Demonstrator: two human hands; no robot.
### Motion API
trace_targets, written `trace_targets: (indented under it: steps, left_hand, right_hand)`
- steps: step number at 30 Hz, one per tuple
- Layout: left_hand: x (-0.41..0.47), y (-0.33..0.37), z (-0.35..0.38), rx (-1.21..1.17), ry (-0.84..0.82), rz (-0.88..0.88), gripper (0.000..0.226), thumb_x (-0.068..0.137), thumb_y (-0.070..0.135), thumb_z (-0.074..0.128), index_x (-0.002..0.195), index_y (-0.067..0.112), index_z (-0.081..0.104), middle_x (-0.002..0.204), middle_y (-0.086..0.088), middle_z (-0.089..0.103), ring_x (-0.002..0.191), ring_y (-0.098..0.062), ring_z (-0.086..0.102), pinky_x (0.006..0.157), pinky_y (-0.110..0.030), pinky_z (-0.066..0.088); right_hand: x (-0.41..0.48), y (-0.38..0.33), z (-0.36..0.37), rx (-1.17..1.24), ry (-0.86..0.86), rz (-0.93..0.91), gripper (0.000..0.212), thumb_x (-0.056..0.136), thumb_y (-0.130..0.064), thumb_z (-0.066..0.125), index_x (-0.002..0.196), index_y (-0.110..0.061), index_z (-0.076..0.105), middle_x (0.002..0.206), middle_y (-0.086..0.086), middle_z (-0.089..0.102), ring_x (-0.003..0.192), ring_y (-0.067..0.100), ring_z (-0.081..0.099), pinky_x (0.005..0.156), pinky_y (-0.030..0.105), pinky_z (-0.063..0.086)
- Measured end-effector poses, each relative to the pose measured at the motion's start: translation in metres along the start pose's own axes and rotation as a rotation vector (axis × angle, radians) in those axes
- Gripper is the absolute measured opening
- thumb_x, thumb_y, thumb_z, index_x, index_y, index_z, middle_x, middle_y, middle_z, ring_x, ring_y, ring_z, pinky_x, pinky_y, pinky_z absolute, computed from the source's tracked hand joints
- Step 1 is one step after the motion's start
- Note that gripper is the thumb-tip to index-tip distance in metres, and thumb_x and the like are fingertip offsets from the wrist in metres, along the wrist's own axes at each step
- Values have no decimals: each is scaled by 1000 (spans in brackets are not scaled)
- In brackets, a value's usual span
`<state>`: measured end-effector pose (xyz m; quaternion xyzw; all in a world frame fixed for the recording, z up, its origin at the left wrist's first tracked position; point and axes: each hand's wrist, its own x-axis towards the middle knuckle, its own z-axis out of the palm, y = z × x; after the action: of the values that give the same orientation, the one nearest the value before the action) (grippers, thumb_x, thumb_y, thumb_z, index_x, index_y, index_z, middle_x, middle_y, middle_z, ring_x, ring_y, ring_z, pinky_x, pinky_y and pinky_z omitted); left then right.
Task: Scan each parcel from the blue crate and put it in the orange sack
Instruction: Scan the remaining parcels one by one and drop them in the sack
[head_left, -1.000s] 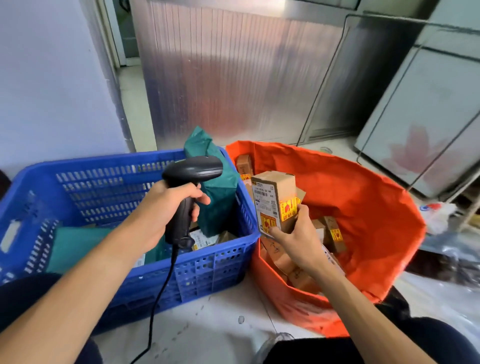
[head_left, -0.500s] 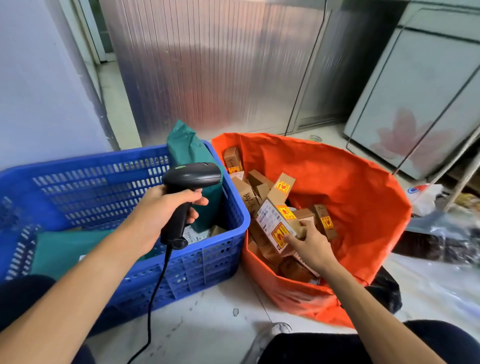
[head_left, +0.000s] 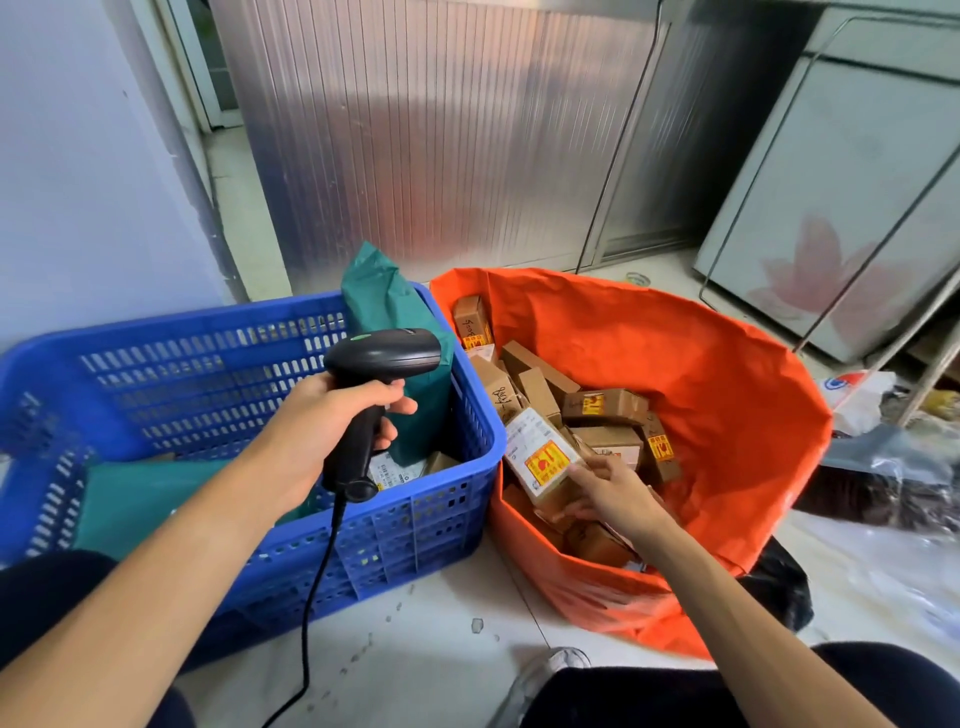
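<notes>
My left hand (head_left: 322, 421) grips a black corded barcode scanner (head_left: 384, 358) above the blue crate (head_left: 182, 374). In the crate a green mailer bag (head_left: 395, 322) stands at the far right corner, another green bag (head_left: 145, 499) lies flat, and a small labelled parcel (head_left: 397, 473) shows at the bottom. The orange sack (head_left: 701, 395) stands open to the right, holding several brown cardboard boxes. My right hand (head_left: 618, 499) is down inside the sack, fingers and thumb still on the near end of a cardboard parcel (head_left: 540, 457) with a white label and yellow sticker, which lies on the pile.
A corrugated metal panel (head_left: 441, 145) and a white wall (head_left: 78, 156) stand behind the crate. Leaning white panels (head_left: 841, 208) and plastic bags (head_left: 883, 467) are to the right of the sack. My knees and a shoe (head_left: 550, 670) are at the bottom edge.
My right hand has carried the parcel from in front of the scanner down into the orange sack and laid it on the pile. The left hand with the scanner stayed put.
</notes>
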<state>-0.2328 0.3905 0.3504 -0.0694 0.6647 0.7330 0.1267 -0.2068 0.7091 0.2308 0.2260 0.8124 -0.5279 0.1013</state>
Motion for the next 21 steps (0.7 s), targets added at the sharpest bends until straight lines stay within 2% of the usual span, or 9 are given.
trace_targets:
  steps: [3,6,8,11,12,14,17,21]
  left_hand:
    - [0,0,-1,3,-5,-1,17,94,7,70,111,4,72,97,-20,78,66,-23,61,71,-38,54]
    - [0,0,-2,7,-6,2,18,94,7,70,112,5,72,97,-20,78,67,-23,61,71,-38,54]
    - [0,0,-3,6,-6,2,18,94,7,71,112,5,73,98,-20,78,67,-23,61,71,-38,54]
    - [0,0,-8,9,0,0,19,94,9,72,112,6,73,100,-19,78,69,-23,62,73,-39,54]
    - [0,1,-10,10,10,-2,19,94,9,72,112,5,73,100,-19,79,69,-23,62,73,-39,54]
    - [-2,1,-14,11,35,-9,17,94,9,72,110,3,72,99,-18,79,68,-22,62,72,-38,54]
    - [-6,2,-21,16,59,-8,16,95,8,70,110,3,72,98,-18,79,68,-22,62,71,-38,54]
    - [-12,7,-32,-3,88,8,18,95,10,71,112,4,71,96,-16,80,64,-21,62,70,-37,54]
  right_hand:
    - [1,4,0,-64,-37,-39,36,101,-23,61,136,-19,56,115,0,70,95,16,73,95,43,58]
    - [0,2,0,-108,-109,-8,25,101,-25,61,124,-30,57,111,-5,71,102,15,70,102,44,55]
    - [1,1,0,-147,-75,-9,23,101,-25,60,123,-25,63,112,-2,72,104,17,69,99,42,56]
    - [2,-5,-3,-176,48,-45,28,103,-28,55,127,-17,64,110,2,72,95,21,70,73,35,60]
    - [0,-10,-4,-182,91,-55,33,103,-32,55,131,-16,61,110,3,71,92,21,71,69,33,60]
    - [-2,-18,-6,-159,148,-69,35,102,-31,53,132,-14,59,106,3,71,86,20,72,71,38,62]
    - [-5,-30,-4,-107,187,-89,30,103,-20,47,130,-14,60,99,2,70,82,19,73,67,36,60]
    - [-10,-51,5,-88,182,-158,28,103,-18,48,127,-14,62,110,6,69,80,17,73,68,33,58]
